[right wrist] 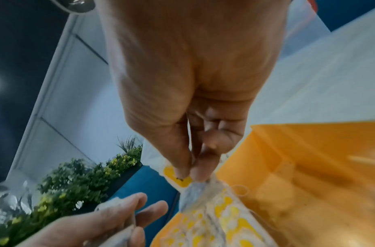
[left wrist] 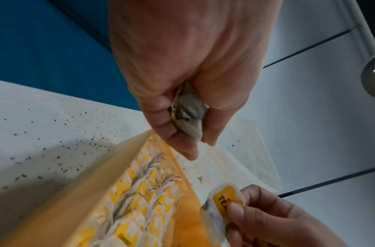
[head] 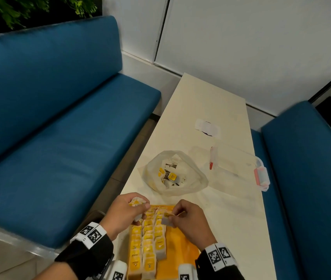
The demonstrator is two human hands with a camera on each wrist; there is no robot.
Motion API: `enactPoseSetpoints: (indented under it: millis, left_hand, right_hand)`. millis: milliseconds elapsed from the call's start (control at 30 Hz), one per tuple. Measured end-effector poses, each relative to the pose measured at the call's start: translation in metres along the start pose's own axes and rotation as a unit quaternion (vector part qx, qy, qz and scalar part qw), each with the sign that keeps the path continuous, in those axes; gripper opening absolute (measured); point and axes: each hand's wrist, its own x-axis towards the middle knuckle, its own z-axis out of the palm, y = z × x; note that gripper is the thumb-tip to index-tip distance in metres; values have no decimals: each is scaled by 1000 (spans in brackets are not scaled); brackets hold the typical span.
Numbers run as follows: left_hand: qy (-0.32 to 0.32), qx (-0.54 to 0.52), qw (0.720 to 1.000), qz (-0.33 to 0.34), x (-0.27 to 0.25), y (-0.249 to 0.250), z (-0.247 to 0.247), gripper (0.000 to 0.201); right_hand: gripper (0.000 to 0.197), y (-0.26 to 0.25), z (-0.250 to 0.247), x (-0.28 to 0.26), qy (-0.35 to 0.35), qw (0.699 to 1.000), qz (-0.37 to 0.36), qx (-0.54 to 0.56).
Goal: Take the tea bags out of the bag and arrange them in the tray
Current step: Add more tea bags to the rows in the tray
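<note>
Cream table (head: 211, 102), bare toward 12 o'clock; orange tray (head: 180, 249) at 6; left hand (head: 123, 212) clutches tea bags (head: 136, 203), right hand (head: 190, 223) pinches one tea bag (head: 167, 220).

**Left wrist view: both hands holding tea bags over the tray**

Left hand (left wrist: 182, 70) grips bunched tea bags (left wrist: 189, 113), fingers curled round them. Right hand (left wrist: 273, 217) pinches single tea bag (left wrist: 221, 205) by its yellow tag. Below, orange tray (left wrist: 182, 230) holds rows of yellow-tagged bags (left wrist: 140, 200). Dark specks dot white table (left wrist: 45, 133). Clear plastic bag (left wrist: 245, 158) lies beyond.

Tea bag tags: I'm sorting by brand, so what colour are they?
Yellow tags with dark lettering, clearest in the left wrist view.
</note>
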Motion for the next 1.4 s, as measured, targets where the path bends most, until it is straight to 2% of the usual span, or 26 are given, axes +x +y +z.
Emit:
enactPoseSetpoints:
  millis: [200,267,433,567,700,900,1400]
  left_hand:
    - [3,20,1000,13,1,-9,5,2]
    - [7,39,999,21,3,-13,7,4]
    - [23,117,991,61,10,-22,7,6]
    - [42,142,985,84,11,-24,6,8]
    - [45,143,985,88,13,-24,7,10]
    - [54,158,982,93,14,-26,7,12]
    - [58,186,976,99,14,-29,10,12]
  right_hand:
    - [17,17,2,-13,-40,998,37,18]
    - [15,25,3,-17,-51,998,39,-9]
    - [9,33,6,-30,-133,989,66,-27]
    - [15,40,16,-33,-189,975,90,-75]
    - [20,45,29,-28,-211,965,96,-123]
    - [21,56,46,-23,-185,965,119,-140]
    - [20,59,59,-29,-126,970,89,-187]
